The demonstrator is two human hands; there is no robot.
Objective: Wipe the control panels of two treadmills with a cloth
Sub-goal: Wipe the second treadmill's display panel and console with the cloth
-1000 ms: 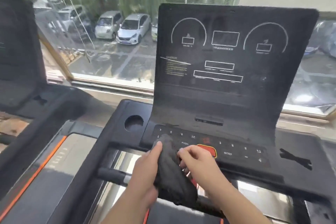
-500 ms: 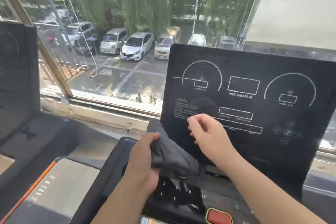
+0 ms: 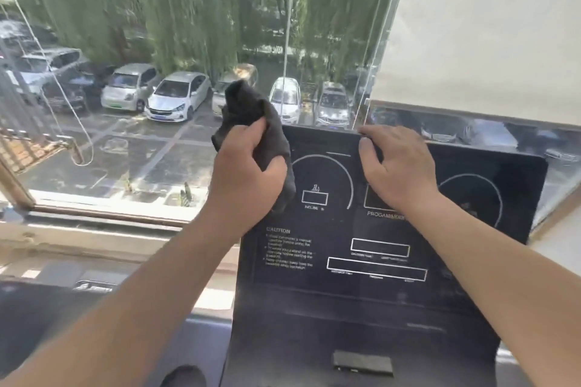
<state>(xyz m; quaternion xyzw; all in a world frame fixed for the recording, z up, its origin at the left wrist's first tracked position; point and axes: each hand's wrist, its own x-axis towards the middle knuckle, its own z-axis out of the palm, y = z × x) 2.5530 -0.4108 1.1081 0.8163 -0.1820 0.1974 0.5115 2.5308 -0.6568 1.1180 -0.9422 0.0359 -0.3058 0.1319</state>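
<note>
A black upright control panel (image 3: 361, 261) with white dial outlines and a caution text fills the lower middle of the head view. My left hand (image 3: 245, 173) grips a bunched dark grey cloth (image 3: 251, 110) at the panel's upper left corner; part of the cloth sticks up above the panel edge. My right hand (image 3: 396, 166) lies on the panel's top edge with its fingers curled over the rim, covering the middle display box.
A large window (image 3: 157, 41) stands right behind the panel, with blind cords (image 3: 289, 25) hanging and a pale roller blind (image 3: 487, 25) at the right. A cup holder (image 3: 185, 377) shows at the bottom. The dark base of another treadmill (image 3: 37, 308) lies at the lower left.
Both hands rose from the button row to the top of the upright panel. The left hand carried the cloth up to the upper left corner; the right hand reached the top edge.
</note>
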